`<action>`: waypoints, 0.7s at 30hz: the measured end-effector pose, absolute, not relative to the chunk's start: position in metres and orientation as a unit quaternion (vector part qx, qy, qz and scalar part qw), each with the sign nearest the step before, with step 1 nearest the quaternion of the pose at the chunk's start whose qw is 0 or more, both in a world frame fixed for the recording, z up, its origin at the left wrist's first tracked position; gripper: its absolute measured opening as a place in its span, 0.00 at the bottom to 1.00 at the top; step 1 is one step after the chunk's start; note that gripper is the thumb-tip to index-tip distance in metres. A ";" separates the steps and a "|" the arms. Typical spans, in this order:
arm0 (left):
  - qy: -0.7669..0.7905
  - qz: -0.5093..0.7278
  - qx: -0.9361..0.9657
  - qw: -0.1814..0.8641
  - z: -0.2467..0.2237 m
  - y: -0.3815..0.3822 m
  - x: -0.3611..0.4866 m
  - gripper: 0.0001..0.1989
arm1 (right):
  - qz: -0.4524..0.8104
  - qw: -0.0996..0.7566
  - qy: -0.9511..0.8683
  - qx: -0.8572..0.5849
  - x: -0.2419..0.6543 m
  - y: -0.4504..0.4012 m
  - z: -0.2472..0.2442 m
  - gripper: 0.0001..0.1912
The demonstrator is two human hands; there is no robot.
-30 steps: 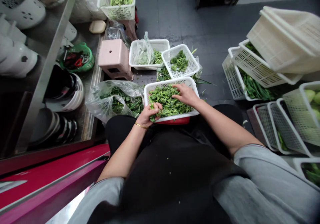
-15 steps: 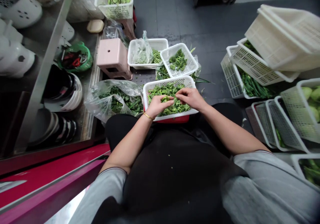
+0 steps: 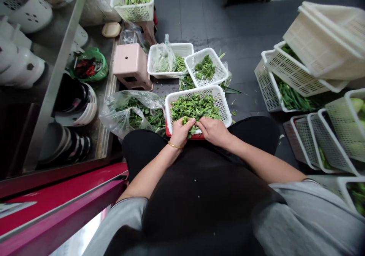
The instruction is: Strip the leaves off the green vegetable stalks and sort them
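Note:
My left hand [image 3: 181, 132], with a gold bracelet at its wrist, is closed around some green vegetable pieces [image 3: 188, 126]. Close beside it, my right hand [image 3: 212, 130] pinches at the same greens, fingertips nearly touching the left ones; what exactly lies between its fingers is too small to tell. Both hands are over the near edge of a white perforated basket [image 3: 225, 105] holding many leafy green stems [image 3: 196, 107]. Something red lies under that basket. A clear plastic bag [image 3: 111, 113] of leafy greens sits to its left.
Behind are a smaller white basket [image 3: 219, 66] with greens and another [image 3: 152, 73] with a bag and beans. A pink stool [image 3: 131, 60] stands at the left, near a metal shelf [image 3: 54, 77] of pots. Stacked baskets [image 3: 316, 54] of vegetables fill the right.
Both hands have drawn back toward my body, from over the middle of the basket to its near edge. They are now closer together, and the greens in the left hand show more.

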State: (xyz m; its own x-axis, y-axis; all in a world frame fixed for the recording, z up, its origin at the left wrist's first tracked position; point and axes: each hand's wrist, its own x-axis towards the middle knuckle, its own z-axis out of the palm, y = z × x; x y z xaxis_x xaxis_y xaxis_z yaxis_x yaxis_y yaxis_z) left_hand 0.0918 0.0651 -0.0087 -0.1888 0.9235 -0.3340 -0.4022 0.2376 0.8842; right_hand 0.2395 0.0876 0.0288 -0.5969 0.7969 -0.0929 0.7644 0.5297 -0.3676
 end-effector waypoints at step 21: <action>0.444 0.464 0.271 0.717 -0.002 0.075 0.061 0.22 | 0.123 -0.137 -0.831 -0.525 0.253 0.211 -0.013 0.16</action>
